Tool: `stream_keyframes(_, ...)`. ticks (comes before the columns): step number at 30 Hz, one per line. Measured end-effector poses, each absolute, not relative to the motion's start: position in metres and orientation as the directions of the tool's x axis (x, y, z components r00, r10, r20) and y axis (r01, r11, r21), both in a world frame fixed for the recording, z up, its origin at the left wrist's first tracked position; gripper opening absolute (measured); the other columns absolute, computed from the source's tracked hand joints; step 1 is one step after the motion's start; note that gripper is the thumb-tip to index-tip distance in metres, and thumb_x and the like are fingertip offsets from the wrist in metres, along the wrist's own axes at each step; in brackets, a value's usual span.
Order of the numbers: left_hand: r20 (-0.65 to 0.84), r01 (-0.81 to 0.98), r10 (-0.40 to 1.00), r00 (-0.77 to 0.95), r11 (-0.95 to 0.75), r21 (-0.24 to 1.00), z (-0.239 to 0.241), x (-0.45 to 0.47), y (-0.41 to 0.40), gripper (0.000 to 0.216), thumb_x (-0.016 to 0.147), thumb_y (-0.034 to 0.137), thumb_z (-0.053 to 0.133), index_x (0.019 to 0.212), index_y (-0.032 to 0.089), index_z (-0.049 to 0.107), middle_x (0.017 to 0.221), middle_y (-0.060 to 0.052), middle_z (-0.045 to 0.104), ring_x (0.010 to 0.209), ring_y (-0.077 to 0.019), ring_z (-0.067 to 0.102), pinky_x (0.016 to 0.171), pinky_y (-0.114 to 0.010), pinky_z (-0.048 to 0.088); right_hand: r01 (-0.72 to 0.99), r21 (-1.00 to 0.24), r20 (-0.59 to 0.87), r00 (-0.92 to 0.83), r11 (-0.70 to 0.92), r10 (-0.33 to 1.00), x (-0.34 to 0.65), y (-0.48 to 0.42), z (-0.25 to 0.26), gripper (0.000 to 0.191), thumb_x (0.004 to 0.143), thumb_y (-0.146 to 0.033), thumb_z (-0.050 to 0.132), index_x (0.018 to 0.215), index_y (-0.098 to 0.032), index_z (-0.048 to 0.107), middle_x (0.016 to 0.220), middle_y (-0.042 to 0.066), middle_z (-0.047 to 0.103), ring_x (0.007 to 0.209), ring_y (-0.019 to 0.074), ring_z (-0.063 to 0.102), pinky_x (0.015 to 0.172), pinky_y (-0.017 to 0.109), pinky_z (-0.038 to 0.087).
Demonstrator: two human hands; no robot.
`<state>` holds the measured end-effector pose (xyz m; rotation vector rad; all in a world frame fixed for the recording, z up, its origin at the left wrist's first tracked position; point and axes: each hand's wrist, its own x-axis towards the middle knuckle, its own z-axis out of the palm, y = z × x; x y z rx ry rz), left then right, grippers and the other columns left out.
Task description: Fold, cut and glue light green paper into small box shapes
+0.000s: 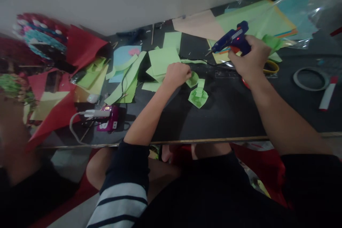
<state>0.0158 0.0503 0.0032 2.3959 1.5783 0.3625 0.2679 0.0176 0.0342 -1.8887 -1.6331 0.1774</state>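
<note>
My right hand (252, 55) grips a blue hot glue gun (231, 39) whose small red light glows. The gun's nozzle points left and slightly down, above the table. With fingers curled in, my left hand (177, 74) is at the near edge of the stacked green paper squares (164, 60). What its fingers hold, if anything, is hidden. A cupped green paper piece (192, 79) sits right against those fingers. Just in front of it lies a folded green paper basket (198, 96) with an upright strip. A narrow green paper strip (196, 61) extends beyond the left hand.
Green strips (128, 78) and a purple power adapter (109, 119) with a white plug lie left. A tape roll (311, 79) and a white-red marker (328, 94) lie right. Coloured sheets (253, 17) spread along the back. Another person's blurred arm (17, 149) is at far left.
</note>
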Motion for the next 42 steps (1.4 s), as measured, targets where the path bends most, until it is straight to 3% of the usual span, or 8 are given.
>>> stream_keyframes(3, 0.079, 0.854, 0.927, 0.367, -0.369, 0.366, 0.000, 0.016, 0.052, 0.007, 0.082, 0.019, 0.078, 0.080, 0.022, 0.084, 0.073, -0.008, 0.065, 0.101, -0.0323, 0.066, 0.098, -0.044, 0.052, 0.841, -0.539, 0.306, 0.238, -0.039, 0.922, 0.271, 0.020, 0.032, 0.021, 0.091, -0.042, 0.066, 0.108, -0.032, 0.068, 0.118, 0.013, 0.076, 0.126, 0.0440, 0.065, 0.108, 0.063, 0.050)
stream_keyframes(12, 0.100, 0.844, 0.918, 0.383, -0.392, 0.365, -0.004, 0.019, 0.065, 0.018, 0.078, 0.010, 0.073, 0.079, 0.022, 0.086, 0.073, -0.008, 0.073, 0.084, -0.0270, 0.068, 0.086, -0.038, 0.056, 0.810, -0.585, 0.285, 0.233, -0.024, 0.930, 0.274, 0.022, 0.030, 0.024, 0.091, -0.044, 0.062, 0.112, -0.033, 0.067, 0.119, 0.012, 0.075, 0.130, 0.0446, 0.061, 0.107, 0.065, 0.048)
stream_keyframes(17, 0.110, 0.787, 0.900, 0.421, -0.423, 0.449, -0.004, 0.026, 0.072, 0.019, 0.077, 0.008, 0.073, 0.071, 0.023, 0.084, 0.065, -0.007, 0.070, 0.085, -0.0279, 0.070, 0.088, -0.039, 0.056, 0.812, -0.578, 0.316, 0.313, -0.080, 0.896, 0.268, 0.020, 0.036, 0.018, 0.084, -0.037, 0.068, 0.099, -0.029, 0.065, 0.113, 0.013, 0.077, 0.112, 0.0388, 0.068, 0.103, 0.059, 0.050)
stream_keyframes(22, -0.021, 0.852, 0.895, 0.446, -0.418, 0.316, 0.015, 0.040, 0.058, 0.025, 0.086, 0.012, 0.065, 0.098, 0.016, 0.087, 0.093, -0.013, 0.081, 0.100, -0.0313, 0.074, 0.096, -0.042, 0.057, 0.806, -0.584, 0.321, 0.334, -0.092, 0.886, 0.269, 0.022, 0.034, 0.012, 0.083, -0.033, 0.070, 0.090, -0.029, 0.061, 0.104, 0.010, 0.077, 0.103, 0.0349, 0.069, 0.098, 0.055, 0.050)
stream_keyframes(27, -0.148, 0.848, 0.880, 0.452, -0.372, 0.378, 0.034, 0.039, 0.049, 0.041, 0.089, 0.020, 0.070, 0.129, 0.015, 0.080, 0.122, -0.014, 0.080, 0.116, -0.0325, 0.074, 0.104, -0.041, 0.057, 0.784, -0.619, 0.351, 0.332, -0.049, 0.875, 0.272, 0.031, 0.024, 0.017, 0.079, -0.026, 0.073, 0.089, -0.029, 0.059, 0.100, 0.010, 0.076, 0.100, 0.0331, 0.066, 0.095, 0.052, 0.048)
stream_keyframes(32, -0.197, 0.866, 0.887, 0.417, -0.323, 0.381, 0.033, 0.037, 0.054, 0.036, 0.080, 0.015, 0.074, 0.115, 0.015, 0.085, 0.111, -0.011, 0.083, 0.110, -0.0328, 0.078, 0.099, -0.040, 0.059, 0.766, -0.642, 0.422, 0.331, 0.021, 0.844, 0.276, 0.035, 0.014, 0.017, 0.078, -0.031, 0.076, 0.081, -0.029, 0.060, 0.078, 0.005, 0.069, 0.089, 0.0311, 0.065, 0.082, 0.047, 0.052)
stream_keyframes(37, -0.140, 0.837, 0.894, 0.425, -0.330, 0.437, 0.023, 0.040, 0.058, 0.033, 0.078, 0.017, 0.071, 0.109, 0.016, 0.085, 0.109, -0.009, 0.084, 0.105, -0.0295, 0.078, 0.098, -0.040, 0.061, 0.781, -0.624, 0.459, 0.331, 0.034, 0.825, 0.282, 0.038, 0.005, 0.012, 0.083, -0.037, 0.074, 0.084, -0.029, 0.065, 0.068, 0.002, 0.065, 0.081, 0.0289, 0.065, 0.074, 0.044, 0.053)
stream_keyframes(42, 0.147, 0.719, 0.897, 0.417, -0.424, 0.551, 0.020, 0.021, 0.056, 0.033, 0.091, 0.035, 0.067, 0.119, 0.022, 0.077, 0.129, -0.009, 0.079, 0.121, -0.0288, 0.072, 0.108, -0.044, 0.058, 0.829, -0.554, 0.499, 0.265, 0.068, 0.825, 0.287, 0.039, 0.004, 0.014, 0.087, -0.038, 0.071, 0.096, -0.027, 0.071, 0.078, 0.006, 0.071, 0.085, 0.0315, 0.068, 0.076, 0.046, 0.057)
